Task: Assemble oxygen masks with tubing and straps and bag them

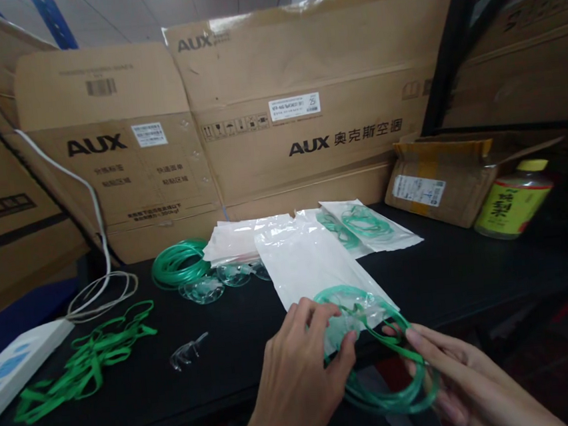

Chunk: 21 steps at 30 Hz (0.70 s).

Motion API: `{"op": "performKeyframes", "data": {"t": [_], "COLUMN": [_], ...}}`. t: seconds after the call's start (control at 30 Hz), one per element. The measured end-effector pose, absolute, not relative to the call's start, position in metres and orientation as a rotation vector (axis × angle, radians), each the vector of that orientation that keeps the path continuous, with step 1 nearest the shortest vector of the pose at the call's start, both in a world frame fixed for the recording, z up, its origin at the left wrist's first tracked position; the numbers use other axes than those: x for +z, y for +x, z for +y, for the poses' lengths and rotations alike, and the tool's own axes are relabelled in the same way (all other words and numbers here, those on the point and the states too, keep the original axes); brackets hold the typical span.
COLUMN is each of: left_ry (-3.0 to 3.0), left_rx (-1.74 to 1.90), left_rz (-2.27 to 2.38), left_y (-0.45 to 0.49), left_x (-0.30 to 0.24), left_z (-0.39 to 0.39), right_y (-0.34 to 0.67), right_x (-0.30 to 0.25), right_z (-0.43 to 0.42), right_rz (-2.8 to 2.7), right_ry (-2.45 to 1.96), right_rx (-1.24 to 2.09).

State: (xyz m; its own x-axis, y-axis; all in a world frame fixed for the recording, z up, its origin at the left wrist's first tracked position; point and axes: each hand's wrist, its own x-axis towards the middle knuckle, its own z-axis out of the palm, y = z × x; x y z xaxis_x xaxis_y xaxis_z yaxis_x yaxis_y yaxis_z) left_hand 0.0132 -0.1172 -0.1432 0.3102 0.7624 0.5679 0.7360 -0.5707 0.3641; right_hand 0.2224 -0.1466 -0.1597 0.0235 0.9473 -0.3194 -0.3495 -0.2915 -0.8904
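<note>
My left hand (299, 365) pinches a coil of green tubing (387, 397) together with a clear plastic mask (346, 307) at the table's front edge. My right hand (455, 374) supports the same coil from the right and holds a green strap (389, 337) across it. A white empty pouch (309, 264) lies on the black table (471, 275) just beyond the hands.
Sealed pouches with green tubing (365, 225) lie further back. A loose green tubing coil (178, 263), clear masks (203, 289), green straps (87, 359), a small clear piece (187, 353) and a power strip (8, 373) lie left. Cardboard boxes (304, 104) stand behind; a yellow-capped bottle (514, 201) at right.
</note>
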Motion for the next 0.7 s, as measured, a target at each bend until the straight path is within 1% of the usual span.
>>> {"op": "performKeyframes", "data": {"t": [0.13, 0.3, 0.4, 0.5, 0.6, 0.7], "left_ry": [2.511, 2.485, 2.456, 2.218, 1.894, 1.762], "left_rx": [1.114, 1.087, 1.107, 1.152, 0.99, 0.743], "left_rz": [1.506, 1.536, 1.472, 1.628, 1.808, 1.696], "left_y": [0.002, -0.012, -0.013, -0.017, -0.025, -0.03], "left_x": [-0.145, -0.163, -0.171, -0.168, -0.155, -0.142], "left_z": [-0.124, -0.122, -0.12, -0.12, -0.118, -0.115], "right_y": [0.225, 0.219, 0.214, 0.216, 0.22, 0.221], "right_x": [-0.153, -0.147, -0.149, -0.161, -0.172, -0.175], "right_z": [-0.151, -0.154, -0.155, -0.157, -0.158, -0.156], "right_rz": [-0.601, -0.479, -0.525, -0.679, -0.805, -0.834], "right_ry": [-1.239, -1.177, -1.163, -1.141, -1.126, -1.112], "right_rx": [1.44, 1.591, 1.661, 1.714, 1.765, 1.784]}}
